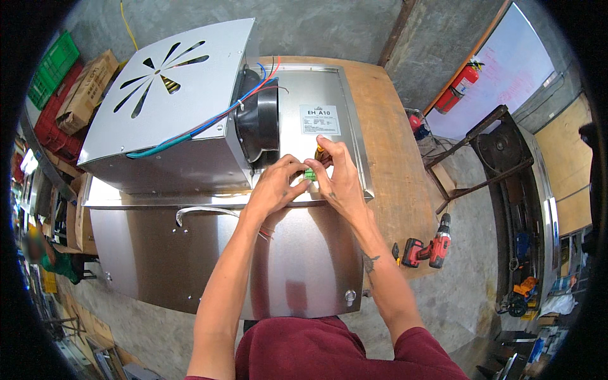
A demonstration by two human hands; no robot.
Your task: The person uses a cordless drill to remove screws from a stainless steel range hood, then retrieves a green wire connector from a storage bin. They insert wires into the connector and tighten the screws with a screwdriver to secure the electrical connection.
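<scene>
My left hand (273, 186) pinches a small green terminal block (310, 174) between thumb and fingers, just above the steel top of a range hood (291, 88). Close beside it, my right hand (342, 178) is closed around a short screwdriver with a yellow and black handle (319, 152). Its tip is hidden by my fingers, so I cannot tell whether it touches the block. Left of my hands stands the hood's grey fan box (183, 82) with a black round outlet (259, 120). Blue, red and green wires (209, 120) run along the box.
A white cable (196, 210) and loose thin wires (266, 234) lie over the hood's front panel (158, 253). A red cordless drill (438, 244) rests at the wooden table's (392, 158) right edge. Crates and cartons (88, 88) stand left; a metal-framed stand (500, 145) is at right.
</scene>
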